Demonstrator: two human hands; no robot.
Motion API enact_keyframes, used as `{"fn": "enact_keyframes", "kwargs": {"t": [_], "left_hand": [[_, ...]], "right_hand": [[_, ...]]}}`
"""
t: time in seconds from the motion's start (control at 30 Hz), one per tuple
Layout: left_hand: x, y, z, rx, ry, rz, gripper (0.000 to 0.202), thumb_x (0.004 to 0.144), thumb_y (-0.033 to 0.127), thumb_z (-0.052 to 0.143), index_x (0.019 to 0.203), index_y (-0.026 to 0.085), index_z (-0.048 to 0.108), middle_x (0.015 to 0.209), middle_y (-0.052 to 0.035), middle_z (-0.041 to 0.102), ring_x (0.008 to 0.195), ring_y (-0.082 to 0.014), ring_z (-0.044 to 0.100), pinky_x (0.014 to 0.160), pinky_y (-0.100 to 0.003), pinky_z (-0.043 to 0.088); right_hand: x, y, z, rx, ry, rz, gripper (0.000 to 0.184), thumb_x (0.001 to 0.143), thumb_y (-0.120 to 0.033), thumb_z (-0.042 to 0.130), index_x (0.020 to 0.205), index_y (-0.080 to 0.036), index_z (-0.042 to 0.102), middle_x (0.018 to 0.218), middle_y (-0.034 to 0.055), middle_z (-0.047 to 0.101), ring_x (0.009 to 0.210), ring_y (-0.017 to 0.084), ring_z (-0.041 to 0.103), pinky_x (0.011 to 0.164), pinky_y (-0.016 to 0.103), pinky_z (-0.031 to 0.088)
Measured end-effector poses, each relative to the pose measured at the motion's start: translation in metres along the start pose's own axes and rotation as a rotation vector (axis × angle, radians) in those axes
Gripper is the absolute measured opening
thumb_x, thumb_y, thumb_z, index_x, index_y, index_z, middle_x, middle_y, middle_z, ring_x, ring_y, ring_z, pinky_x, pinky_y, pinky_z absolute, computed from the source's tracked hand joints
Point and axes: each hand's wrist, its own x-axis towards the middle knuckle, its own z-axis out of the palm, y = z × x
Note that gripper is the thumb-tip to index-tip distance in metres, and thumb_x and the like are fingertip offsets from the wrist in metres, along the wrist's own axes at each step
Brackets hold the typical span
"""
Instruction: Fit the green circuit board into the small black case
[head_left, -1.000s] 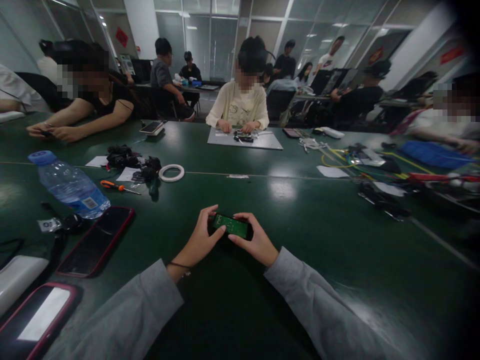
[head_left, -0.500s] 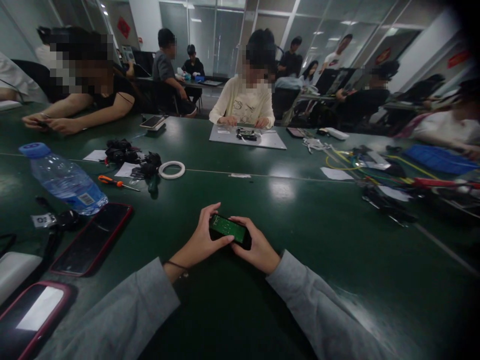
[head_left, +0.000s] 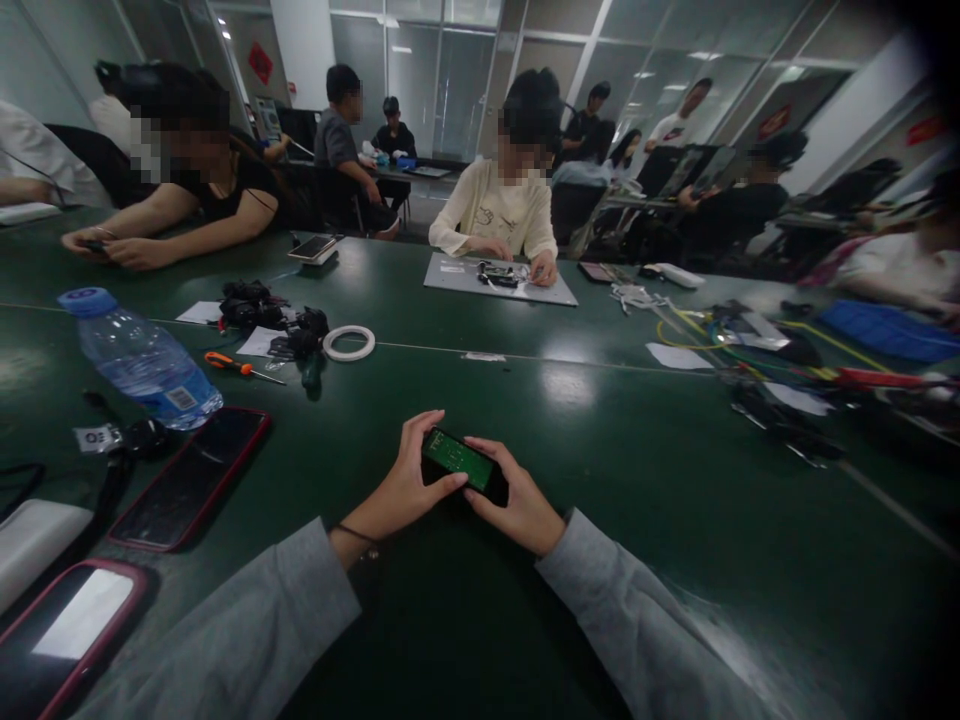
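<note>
Both my hands hold a small black phone-like device (head_left: 460,462) with a green face dotted with pale specks, low over the dark green table. I cannot tell whether the face is a lit screen or a circuit board. My left hand (head_left: 409,475) wraps its left end, the thumb along the near edge. My right hand (head_left: 514,497) grips the right end, the fingers at the far edge and the thumb near the front. The fingers underneath are hidden. The device tilts slightly down to the right.
To my left are two red-edged phones (head_left: 196,480) (head_left: 75,620), a water bottle (head_left: 142,355) and an orange screwdriver (head_left: 236,366). Beyond lie a white tape ring (head_left: 349,343) and black cables (head_left: 251,305). Wires and a blue tray (head_left: 892,330) are at right. A co-worker (head_left: 495,210) sits opposite.
The whole view has shifted slightly right and down. My hands keep their hold on the device. Opposite, the co-worker's hands have moved over the grey board.
</note>
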Motion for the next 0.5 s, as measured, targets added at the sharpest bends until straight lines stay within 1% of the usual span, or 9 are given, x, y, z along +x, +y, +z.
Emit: {"fn": "enact_keyframes", "kwargs": {"t": [0.17, 0.27, 0.37, 0.5], "left_hand": [[0.001, -0.005, 0.000, 0.023, 0.014, 0.023, 0.074, 0.077, 0.041, 0.065, 0.139, 0.027, 0.027, 0.142, -0.0110, 0.026, 0.134, -0.0277, 0.029, 0.112, -0.048, 0.027], [0.002, -0.008, 0.000, 0.015, 0.030, 0.024, 0.073, 0.078, 0.039, 0.065, 0.139, 0.027, 0.027, 0.142, -0.0111, 0.026, 0.135, -0.0281, 0.027, 0.113, -0.049, 0.026], [0.004, -0.013, 0.000, -0.026, 0.064, 0.029, 0.068, 0.080, 0.037, 0.063, 0.138, 0.026, 0.029, 0.141, -0.0113, 0.027, 0.135, -0.0279, 0.028, 0.113, -0.049, 0.027], [0.008, -0.022, -0.001, -0.182, 0.079, -0.068, 0.064, 0.083, 0.033, 0.060, 0.137, 0.024, 0.028, 0.141, -0.0131, 0.032, 0.130, -0.0253, 0.038, 0.110, -0.047, 0.033]], "right_hand": [[0.000, 0.000, -0.001, -0.003, -0.008, -0.022, 0.059, 0.077, -0.019, 0.061, 0.132, -0.021, 0.038, 0.128, 0.0087, 0.048, 0.121, 0.021, 0.047, 0.105, 0.039, 0.038], [0.000, 0.001, 0.000, 0.008, -0.013, -0.006, 0.062, 0.077, -0.020, 0.062, 0.133, -0.022, 0.036, 0.130, 0.0086, 0.047, 0.121, 0.021, 0.048, 0.103, 0.038, 0.040], [0.000, 0.002, 0.002, 0.009, 0.026, 0.033, 0.061, 0.079, -0.024, 0.063, 0.133, -0.021, 0.036, 0.129, 0.0092, 0.048, 0.120, 0.021, 0.049, 0.102, 0.038, 0.041], [-0.001, 0.002, 0.003, -0.017, 0.087, 0.051, 0.058, 0.079, -0.025, 0.062, 0.131, -0.020, 0.037, 0.127, 0.0094, 0.051, 0.117, 0.021, 0.052, 0.101, 0.038, 0.043]]}}
